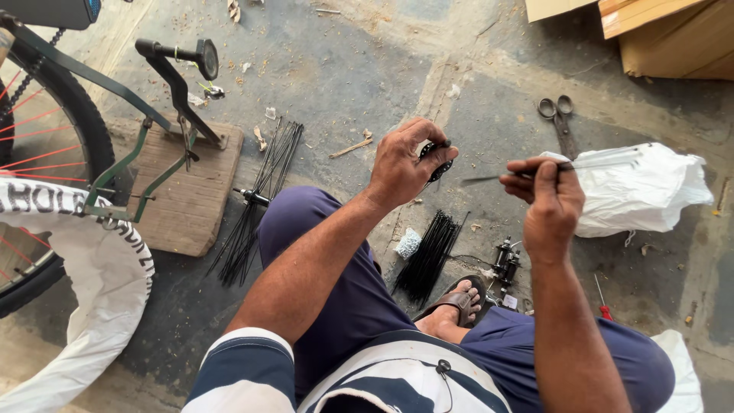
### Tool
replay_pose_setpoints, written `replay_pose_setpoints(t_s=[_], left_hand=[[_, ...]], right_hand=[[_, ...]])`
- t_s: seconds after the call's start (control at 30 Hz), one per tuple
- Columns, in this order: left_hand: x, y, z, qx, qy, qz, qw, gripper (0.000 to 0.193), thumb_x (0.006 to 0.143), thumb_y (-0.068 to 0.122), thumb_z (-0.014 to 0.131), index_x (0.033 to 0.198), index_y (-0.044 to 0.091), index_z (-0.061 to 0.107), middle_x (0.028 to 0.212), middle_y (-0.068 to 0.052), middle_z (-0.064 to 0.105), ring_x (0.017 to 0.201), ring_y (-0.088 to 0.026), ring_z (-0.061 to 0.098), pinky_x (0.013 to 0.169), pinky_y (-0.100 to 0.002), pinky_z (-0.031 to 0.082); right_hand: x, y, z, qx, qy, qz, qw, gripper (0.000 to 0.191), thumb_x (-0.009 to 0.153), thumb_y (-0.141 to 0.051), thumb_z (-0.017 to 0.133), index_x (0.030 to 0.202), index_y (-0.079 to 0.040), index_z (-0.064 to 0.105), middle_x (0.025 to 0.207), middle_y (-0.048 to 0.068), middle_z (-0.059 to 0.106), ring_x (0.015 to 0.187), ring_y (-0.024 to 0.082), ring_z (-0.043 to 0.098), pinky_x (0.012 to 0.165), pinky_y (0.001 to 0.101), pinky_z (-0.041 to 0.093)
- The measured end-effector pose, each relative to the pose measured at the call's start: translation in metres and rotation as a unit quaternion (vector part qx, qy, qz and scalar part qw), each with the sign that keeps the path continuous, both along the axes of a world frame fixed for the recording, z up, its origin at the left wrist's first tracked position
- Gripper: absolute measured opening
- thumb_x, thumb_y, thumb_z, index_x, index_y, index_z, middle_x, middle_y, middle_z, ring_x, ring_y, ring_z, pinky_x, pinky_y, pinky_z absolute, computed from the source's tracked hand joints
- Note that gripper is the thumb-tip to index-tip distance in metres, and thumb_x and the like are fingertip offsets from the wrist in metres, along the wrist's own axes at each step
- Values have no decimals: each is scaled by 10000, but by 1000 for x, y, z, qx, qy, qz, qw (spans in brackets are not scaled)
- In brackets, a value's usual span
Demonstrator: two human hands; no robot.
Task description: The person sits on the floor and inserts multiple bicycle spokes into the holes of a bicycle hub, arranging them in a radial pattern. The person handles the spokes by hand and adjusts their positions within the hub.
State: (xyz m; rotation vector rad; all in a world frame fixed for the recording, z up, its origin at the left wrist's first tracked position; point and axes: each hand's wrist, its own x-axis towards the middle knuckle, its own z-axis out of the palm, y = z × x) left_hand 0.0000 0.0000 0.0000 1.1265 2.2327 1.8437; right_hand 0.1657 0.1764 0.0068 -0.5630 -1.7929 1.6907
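My left hand (405, 164) is closed around a small black wheel hub (437, 162), held above my knee. My right hand (549, 195) pinches a thin metal spoke (596, 163) that points left toward the hub, its tip a short way from it. A bundle of black spokes (428, 256) lies on the floor below my hands. A second, looser bundle of black spokes (260, 199) lies to the left of my leg.
A bicycle with a red-spoked wheel (38, 160) stands at left, its kickstand on a wooden board (187, 199). Scissors (562, 122) and a white plastic bag (642, 191) lie at right, another hub (505, 264) and a red-handled screwdriver (602, 302) near my sandalled foot (459, 302). Cardboard boxes (665, 34) sit top right.
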Motion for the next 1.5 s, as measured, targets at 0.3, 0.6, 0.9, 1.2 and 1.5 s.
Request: replay_pose_setpoints(t_s=[0.3, 0.6, 0.9, 1.2, 1.5], left_hand=[[-1, 2, -3, -19, -19, -10, 1000, 204, 891, 277, 816, 873, 112, 697, 855, -9, 700, 785, -149, 666, 662, -349, 533], [-1, 6, -6, -9, -7, -13, 1000, 208, 877, 274, 832, 870, 107, 708, 853, -15, 701, 783, -144, 655, 665, -344, 523], [3, 7, -10, 5, -11, -16, 1000, 188, 888, 256, 822, 893, 100, 717, 872, -17, 717, 811, -141, 676, 688, -332, 541], [21, 19, -19, 13, -16, -26, 999, 175, 877, 226, 831, 894, 93, 719, 881, -25, 719, 823, -134, 680, 703, -320, 555], [33, 27, -24, 2, -23, -33, 999, 168, 886, 222, 825, 907, 91, 722, 886, -24, 719, 816, -133, 684, 698, -312, 568]], right_hand=[[-32, -16, 5, 89, -23, 39, 995, 277, 1155, -253, 453, 1096, -40, 620, 1034, 115, 724, 916, 209, 768, 809, 342, 685], [-36, -26, 6, 127, -36, 51, 990, 285, 1157, -237, 472, 1105, -2, 626, 1032, 129, 728, 925, 203, 768, 824, 334, 662], [-27, -29, 15, 242, -47, 35, 969, 288, 1158, -235, 503, 1184, 9, 655, 1018, 138, 727, 907, 202, 744, 802, 332, 635], [-17, -19, 12, 196, -30, 44, 979, 281, 1173, -228, 457, 1082, -5, 600, 991, 111, 731, 884, 190, 765, 783, 316, 646], [-9, -15, 12, 244, -66, 41, 967, 292, 1164, -228, 474, 1064, -3, 631, 963, 110, 735, 870, 194, 767, 763, 312, 641]])
